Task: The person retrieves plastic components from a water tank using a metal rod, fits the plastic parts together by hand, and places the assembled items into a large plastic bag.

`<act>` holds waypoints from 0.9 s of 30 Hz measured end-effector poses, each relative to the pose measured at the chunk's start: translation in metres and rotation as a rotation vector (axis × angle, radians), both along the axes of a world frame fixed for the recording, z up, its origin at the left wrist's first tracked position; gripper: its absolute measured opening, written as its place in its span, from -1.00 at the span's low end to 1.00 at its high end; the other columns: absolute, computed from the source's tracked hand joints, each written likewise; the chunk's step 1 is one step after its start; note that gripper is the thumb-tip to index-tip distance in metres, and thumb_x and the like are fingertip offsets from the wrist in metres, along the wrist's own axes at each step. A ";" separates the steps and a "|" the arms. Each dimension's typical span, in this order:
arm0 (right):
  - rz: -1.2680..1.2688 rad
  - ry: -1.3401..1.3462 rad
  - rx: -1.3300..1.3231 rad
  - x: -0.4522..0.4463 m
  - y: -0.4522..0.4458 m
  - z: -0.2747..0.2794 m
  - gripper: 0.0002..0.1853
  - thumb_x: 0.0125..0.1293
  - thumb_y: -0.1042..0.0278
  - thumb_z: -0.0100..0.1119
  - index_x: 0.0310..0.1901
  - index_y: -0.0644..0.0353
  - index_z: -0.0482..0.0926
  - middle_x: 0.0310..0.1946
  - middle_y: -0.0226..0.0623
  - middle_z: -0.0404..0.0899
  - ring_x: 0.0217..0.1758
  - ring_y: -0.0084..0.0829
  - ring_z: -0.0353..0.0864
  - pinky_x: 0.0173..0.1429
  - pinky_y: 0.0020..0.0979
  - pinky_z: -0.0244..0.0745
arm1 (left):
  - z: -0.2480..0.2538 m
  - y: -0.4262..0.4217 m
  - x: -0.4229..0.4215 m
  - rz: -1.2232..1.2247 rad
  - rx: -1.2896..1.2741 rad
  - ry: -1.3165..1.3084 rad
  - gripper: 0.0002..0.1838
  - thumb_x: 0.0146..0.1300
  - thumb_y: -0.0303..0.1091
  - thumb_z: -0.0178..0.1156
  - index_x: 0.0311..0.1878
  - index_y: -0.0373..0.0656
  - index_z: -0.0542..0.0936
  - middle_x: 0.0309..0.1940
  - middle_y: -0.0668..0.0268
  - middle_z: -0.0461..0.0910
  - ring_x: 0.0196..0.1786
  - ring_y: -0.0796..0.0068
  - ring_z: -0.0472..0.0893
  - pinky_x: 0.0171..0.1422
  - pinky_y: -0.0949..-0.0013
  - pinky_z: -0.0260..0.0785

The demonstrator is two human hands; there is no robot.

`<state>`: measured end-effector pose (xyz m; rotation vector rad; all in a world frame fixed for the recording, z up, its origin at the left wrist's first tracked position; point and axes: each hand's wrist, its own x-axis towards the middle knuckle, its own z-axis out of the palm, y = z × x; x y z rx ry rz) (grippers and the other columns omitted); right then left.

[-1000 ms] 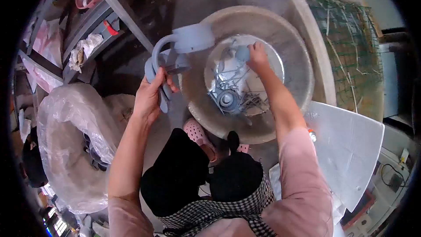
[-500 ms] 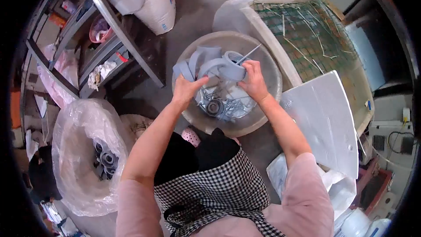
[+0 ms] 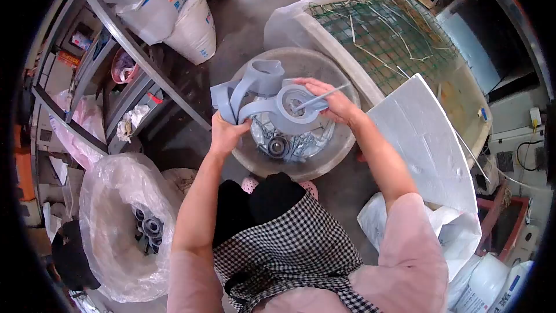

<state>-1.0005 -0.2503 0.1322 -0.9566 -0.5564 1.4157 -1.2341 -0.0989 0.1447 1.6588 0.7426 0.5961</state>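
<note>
Over a wide round basin (image 3: 346, 149), both hands hold a grey moulded plastic piece (image 3: 258, 107) with cup-like rings joined by curved arms. My left hand (image 3: 227, 134) is closed around the lower left end of it. At the right-hand ring, my right hand (image 3: 333, 103) grips the rim with its fingers over the far side. A thin grey rod (image 3: 333, 92) sticks out across that ring by the right fingers. Below, in the basin, lie thin grey plastic scraps (image 3: 307, 144) and a round grey ring part (image 3: 278, 148).
At left stands a clear plastic-lined bag (image 3: 124, 168) holding several grey round parts (image 3: 152, 227). Metal shelving (image 3: 136, 52) and white sacks (image 3: 191, 29) are beyond it. A tub with green netting (image 3: 376, 29) and a white foam board (image 3: 425, 139) are at right.
The plastic piece has turned, so its right-hand ring now faces up toward me. My right hand has shifted over the ring's rim. The whole view has shifted slightly.
</note>
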 end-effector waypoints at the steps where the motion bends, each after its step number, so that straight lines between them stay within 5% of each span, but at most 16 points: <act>1: 0.000 0.001 -0.005 0.003 0.002 0.000 -0.54 0.24 0.37 0.13 0.17 0.21 0.35 0.01 -0.38 0.45 -0.06 -0.55 0.46 0.01 -0.45 0.42 | -0.001 -0.001 0.000 0.006 0.068 0.033 -0.78 -0.18 -0.51 0.30 -0.38 -0.27 0.55 -0.50 0.40 0.54 -0.43 0.60 0.51 -0.29 0.48 0.38; 3: 0.221 -0.491 0.020 0.004 0.004 0.002 -0.49 0.17 0.36 0.22 0.17 0.21 0.37 0.02 -0.37 0.46 0.01 -0.56 0.44 0.06 -0.46 0.39 | -0.004 -0.003 0.000 0.016 0.130 0.067 -0.78 -0.18 -0.51 0.30 -0.37 -0.28 0.55 -0.49 0.40 0.55 -0.42 0.62 0.50 -0.28 0.48 0.37; 9: 0.213 -0.784 0.010 0.002 0.022 -0.014 -0.53 -0.01 0.49 0.20 0.03 0.28 0.48 -0.26 -0.34 0.60 -0.20 -0.55 0.54 0.00 -0.44 0.44 | -0.003 -0.013 0.010 0.017 0.241 0.077 -0.70 -0.15 -0.51 0.30 -0.26 -0.32 0.53 -0.44 0.36 0.57 -0.35 0.63 0.48 -0.23 0.46 0.37; 12: 0.129 -0.871 -0.093 -0.007 0.024 -0.027 -0.61 -0.04 0.51 0.19 -0.08 0.28 0.55 -0.32 -0.21 0.63 -0.24 -0.41 0.61 -0.05 -0.39 0.48 | -0.020 -0.013 0.013 0.052 0.296 0.110 -0.66 -0.17 -0.51 0.31 -0.22 -0.31 0.53 -0.37 0.24 0.62 -0.31 0.49 0.56 -0.16 0.40 0.39; 14: -0.160 -1.241 -0.187 -0.012 0.023 -0.051 -0.58 -0.10 0.55 0.18 -0.08 0.33 0.54 -0.20 0.05 0.58 -0.11 -0.11 0.58 0.06 -0.27 0.42 | -0.014 -0.019 0.015 0.042 0.374 0.194 -0.64 -0.17 -0.51 0.31 -0.21 -0.30 0.53 -0.35 0.19 0.62 -0.29 0.37 0.59 -0.14 0.36 0.40; 16: -0.156 -1.256 -0.215 -0.011 0.023 -0.066 -0.56 -0.12 0.56 0.17 -0.07 0.32 0.54 -0.18 0.10 0.56 -0.07 -0.04 0.54 0.08 -0.25 0.41 | -0.012 -0.025 0.019 0.020 0.433 0.280 -0.49 -0.23 -0.40 0.35 -0.08 -0.18 0.52 -0.32 -0.01 0.58 -0.20 -0.03 0.55 -0.13 0.16 0.40; 19: -0.062 -1.259 -0.194 0.001 0.022 -0.054 -0.57 -0.14 0.48 0.22 -0.11 0.27 0.57 -0.16 0.07 0.55 -0.03 -0.03 0.52 0.07 -0.21 0.40 | -0.045 -0.014 0.022 -0.028 0.549 0.265 -0.49 -0.21 -0.45 0.33 -0.05 -0.20 0.52 -0.29 0.04 0.60 -0.18 0.05 0.58 -0.07 0.20 0.40; 22: -0.060 -1.246 -0.163 0.031 0.020 -0.049 -0.31 -0.05 0.25 0.28 0.17 0.26 0.34 0.06 -0.01 0.46 0.14 -0.20 0.44 0.17 -0.33 0.36 | -0.040 -0.018 0.032 0.004 0.493 0.202 -0.51 -0.17 -0.56 0.28 -0.04 -0.28 0.51 -0.22 0.11 0.61 -0.14 0.25 0.59 0.00 0.29 0.37; 26: -0.502 -0.902 -0.156 0.043 -0.006 -0.015 -0.35 0.06 0.14 0.28 0.16 0.29 0.34 0.00 -0.04 0.50 0.07 -0.28 0.49 0.11 -0.31 0.40 | -0.020 -0.020 0.029 0.022 0.407 0.074 -0.62 -0.05 -0.56 0.25 -0.09 -0.36 0.50 -0.24 0.16 0.58 -0.16 0.37 0.54 -0.03 0.35 0.35; 27: -0.564 -0.889 -0.212 0.039 -0.010 -0.011 -0.36 0.11 0.12 0.25 0.16 0.30 0.33 -0.01 -0.06 0.51 0.04 -0.30 0.51 0.09 -0.30 0.42 | -0.055 0.001 0.023 0.092 0.438 0.127 -0.62 -0.05 -0.56 0.24 -0.08 -0.35 0.50 -0.25 0.17 0.58 -0.18 0.34 0.55 -0.03 0.34 0.35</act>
